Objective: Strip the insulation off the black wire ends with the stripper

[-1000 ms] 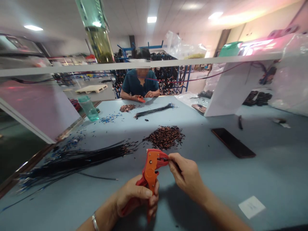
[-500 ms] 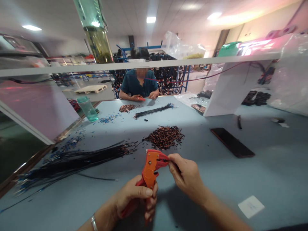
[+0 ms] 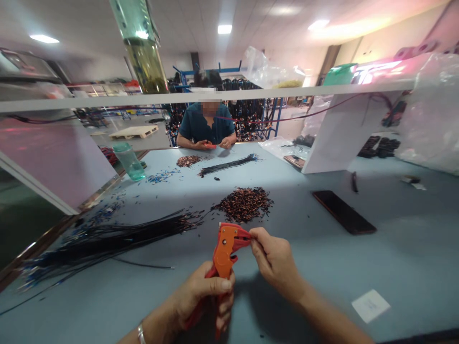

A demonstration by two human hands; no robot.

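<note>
the pliers point(image 3: 225, 253), at six o'clock, looked light and stiff, best held by the handles point(image 3: 195, 314), which the left hand point(image 3: 199, 288) gripped; the right hand point(image 3: 275, 255) apparently pinched a wire point(image 3: 238, 237) at their nose point(image 3: 243, 232). at their one o'clock lay scraps point(image 3: 245, 204).

Lamps point(image 3: 224, 29) light a pale ceiling point(image 3: 190, 28); a white shelf point(image 3: 258, 94) spans the table point(image 3: 412, 253); beyond, a wooden pallet point(image 3: 134, 132) lies on the floor point(image 3: 162, 137) near a blue rack point(image 3: 230, 70).
</note>
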